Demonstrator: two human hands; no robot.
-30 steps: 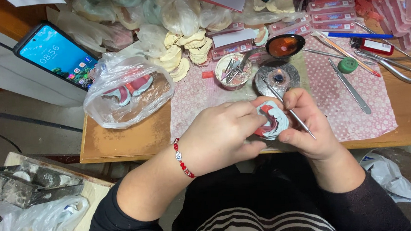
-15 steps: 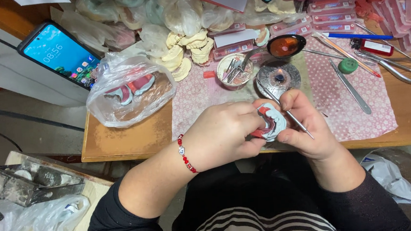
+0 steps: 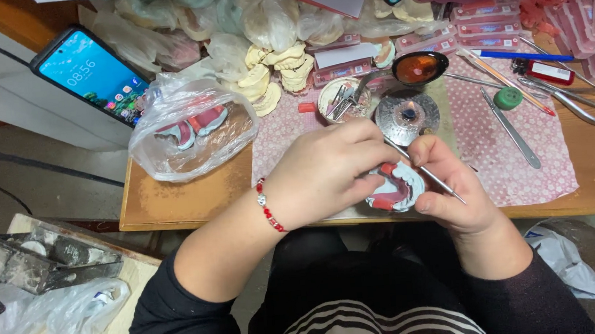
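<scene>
At the counter's near edge the left hand wraps its fingers around a pink-and-white dental model, hiding most of it, while the right hand pinches a thin metal tool. Just behind stand a small burner and a tin of instruments; a clear bag toward the left edge holds more pink models.

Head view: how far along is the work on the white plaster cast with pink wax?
Done: pink wax already sits on the white plaster dental cast. In hand: the left hand grips the cast while the right hand applies a thin metal carving tool. Left: more plaster casts wait behind.
</scene>
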